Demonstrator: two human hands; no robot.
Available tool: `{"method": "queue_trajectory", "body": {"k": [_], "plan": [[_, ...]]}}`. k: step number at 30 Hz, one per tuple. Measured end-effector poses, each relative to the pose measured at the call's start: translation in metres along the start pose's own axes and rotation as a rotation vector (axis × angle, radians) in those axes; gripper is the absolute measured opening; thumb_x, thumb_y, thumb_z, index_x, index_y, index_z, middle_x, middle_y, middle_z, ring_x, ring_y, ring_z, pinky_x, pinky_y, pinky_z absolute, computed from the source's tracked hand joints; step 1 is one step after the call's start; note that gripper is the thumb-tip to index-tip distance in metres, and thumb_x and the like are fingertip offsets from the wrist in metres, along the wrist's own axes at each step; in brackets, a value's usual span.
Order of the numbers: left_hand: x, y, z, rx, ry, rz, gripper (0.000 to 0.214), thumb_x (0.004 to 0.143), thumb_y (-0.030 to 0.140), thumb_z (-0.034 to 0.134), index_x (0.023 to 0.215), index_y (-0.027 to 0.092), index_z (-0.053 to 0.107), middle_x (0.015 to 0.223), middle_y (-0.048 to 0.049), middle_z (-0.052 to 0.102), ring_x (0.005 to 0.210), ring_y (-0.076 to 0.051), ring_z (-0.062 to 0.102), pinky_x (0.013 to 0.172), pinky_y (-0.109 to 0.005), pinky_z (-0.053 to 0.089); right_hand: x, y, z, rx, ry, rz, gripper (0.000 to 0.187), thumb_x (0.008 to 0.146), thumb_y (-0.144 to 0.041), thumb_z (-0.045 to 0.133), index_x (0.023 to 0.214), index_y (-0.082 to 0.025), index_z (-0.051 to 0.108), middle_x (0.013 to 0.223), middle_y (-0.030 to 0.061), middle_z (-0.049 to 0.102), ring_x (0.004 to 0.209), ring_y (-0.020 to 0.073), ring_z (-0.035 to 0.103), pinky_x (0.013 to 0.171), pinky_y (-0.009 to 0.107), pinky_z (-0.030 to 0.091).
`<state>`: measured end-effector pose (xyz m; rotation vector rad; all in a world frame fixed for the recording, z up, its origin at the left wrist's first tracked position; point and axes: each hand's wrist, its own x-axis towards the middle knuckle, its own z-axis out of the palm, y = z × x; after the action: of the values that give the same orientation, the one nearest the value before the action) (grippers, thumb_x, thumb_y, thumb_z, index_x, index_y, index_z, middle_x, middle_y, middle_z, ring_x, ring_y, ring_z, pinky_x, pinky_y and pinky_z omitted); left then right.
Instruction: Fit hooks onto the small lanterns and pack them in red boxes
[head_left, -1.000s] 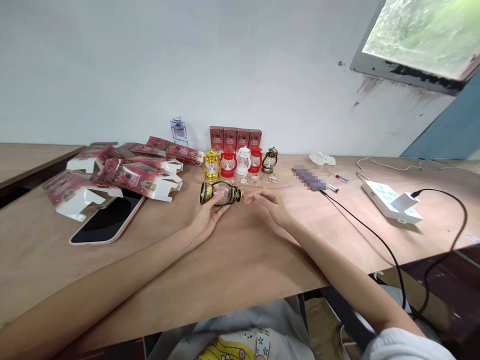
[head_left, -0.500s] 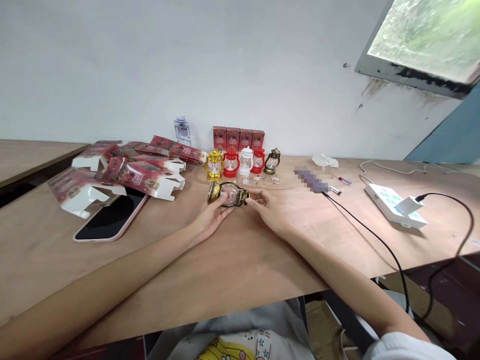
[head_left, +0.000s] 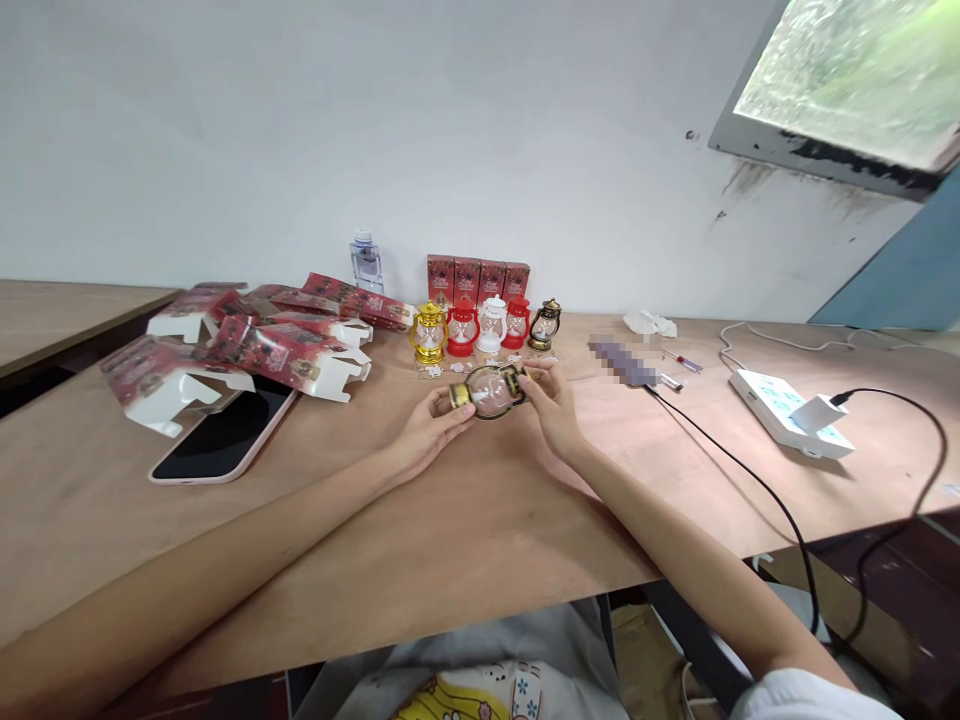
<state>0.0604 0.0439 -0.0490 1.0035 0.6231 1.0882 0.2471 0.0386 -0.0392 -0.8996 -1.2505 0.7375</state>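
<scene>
This side of the white lantern (head_left: 492,325), left hand (head_left: 426,430) and right hand (head_left: 553,402) grip a bronze lantern (head_left: 491,393) by opposite ends, probably for steadiness.

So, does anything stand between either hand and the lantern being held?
Nothing visible does. The left hand holds the sideways lantern at its base end, the right hand at its top end; the row of upright lanterns stands farther back.

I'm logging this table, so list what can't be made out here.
All in the head view:
- Top of the held lantern: partly covered by the right hand.
- Far end of the phone: under the opened cartons.
- Window: cut off by the top and right edges.
</scene>
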Motion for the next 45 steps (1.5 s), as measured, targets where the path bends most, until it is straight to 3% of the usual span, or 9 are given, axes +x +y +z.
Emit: {"method": "queue_trajectory", "body": {"k": [5,10,14,18,24,26,30,34,45], "plan": [[0.002,0.021,-0.022,0.859,-0.143,0.416,0.072,0.066,0.033,0.076,0.127,0.022,0.039,0.131,-0.0108,0.053,0.126,-0.026,0.048,0.110,-0.048,0.035,0.015,-0.002,-0.025,-0.190,0.271,-0.126,0.033,0.072,-0.034,0.068,0.098,-0.020,0.053,0.085,-0.0002,0.060,0.079,0.0132,0.058,0.073,0.028,0.047],[-0.001,0.079,-0.081,1.740,-0.330,0.705,0.068,0.073,0.024,0.057,0.136,0.016,0.033,0.143,-0.0152,0.041,0.137,-0.033,0.032,0.112,-0.053,0.026,0.024,0.000,-0.044,-0.396,0.348,-0.242,0.022,0.078,-0.032,0.062,0.094,-0.020,0.054,0.088,0.0017,0.060,0.083,0.0146,0.057,0.079,0.030,0.046],[-0.012,0.109,-0.127,2.110,-0.091,0.640,0.076,0.066,0.013,0.053,0.139,0.014,0.030,0.145,-0.0190,0.039,0.137,-0.039,0.031,0.110,-0.064,0.016,0.025,0.003,-0.047,-0.532,0.263,-0.326,0.021,0.081,-0.034,0.060,0.096,-0.020,0.057,0.094,0.0041,0.062,0.088,0.0169,0.058,0.080,0.032,0.047],[-0.015,0.113,-0.141,2.198,-0.012,0.706,0.055,0.080,0.010,0.042,0.135,0.010,0.035,0.138,-0.0189,0.049,0.127,-0.035,0.046,0.106,-0.066,0.021,0.022,0.002,-0.045,-0.703,0.188,-0.417,0.027,0.085,-0.036,0.057,0.107,-0.021,0.056,0.107,0.0085,0.061,0.097,0.0214,0.058,0.085,0.039,0.046],[-0.012,0.115,-0.123,2.118,0.152,1.150,0.046,0.085,0.036,0.062,0.121,0.014,0.046,0.123,-0.0109,0.063,0.107,-0.025,0.062,0.096,-0.044,0.044,0.001,-0.013,-0.029,-0.883,0.229,-0.765,0.037,0.087,-0.025,0.054,0.123,-0.024,0.048,0.126,0.0130,0.051,0.118,0.0288,0.047,0.095,0.048,0.037],[-0.020,0.114,-0.105,1.977,0.188,1.390,0.043,0.079,0.038,0.070,0.108,0.016,0.048,0.123,-0.0100,0.063,0.105,-0.023,0.063,0.089,-0.038,0.047,-0.011,-0.019,-0.016,-0.849,0.085,-0.903,0.041,0.086,-0.020,0.055,0.126,-0.024,0.047,0.119,0.0117,0.055,0.111,0.0262,0.051,0.092,0.043,0.040],[-0.038,0.100,-0.065,1.887,-0.003,1.648,0.038,0.072,0.034,0.077,0.094,0.019,0.049,0.121,-0.0121,0.064,0.102,-0.021,0.063,0.087,-0.036,0.046,-0.034,-0.025,0.015,-0.907,-0.330,-1.093,0.041,0.089,-0.018,0.050,0.130,-0.020,0.045,0.080,0.0030,0.062,0.073,0.0178,0.053,0.067,0.032,0.040],[-0.045,0.081,-0.048,1.878,-0.148,1.734,0.031,0.073,0.033,0.076,0.094,0.024,0.055,0.117,-0.0088,0.065,0.101,-0.020,0.063,0.085,-0.036,0.048,-0.046,-0.021,0.032,-0.984,-0.412,-1.086,0.038,0.091,-0.022,0.045,0.128,-0.011,0.046,0.071,0.0029,0.062,0.067,0.0177,0.051,0.060,0.031,0.038],[-0.043,0.074,-0.049,1.769,-0.210,1.682,0.034,0.074,0.035,0.075,0.102,0.025,0.060,0.106,-0.0080,0.066,0.095,-0.019,0.062,0.080,-0.036,0.053,-0.051,-0.019,0.033,-0.821,-0.458,-0.908,0.013,0.090,-0.022,0.047,0.094,-0.016,0.057,0.115,0.0156,0.063,0.097,0.0207,0.061,0.080,0.034,0.052]]}}
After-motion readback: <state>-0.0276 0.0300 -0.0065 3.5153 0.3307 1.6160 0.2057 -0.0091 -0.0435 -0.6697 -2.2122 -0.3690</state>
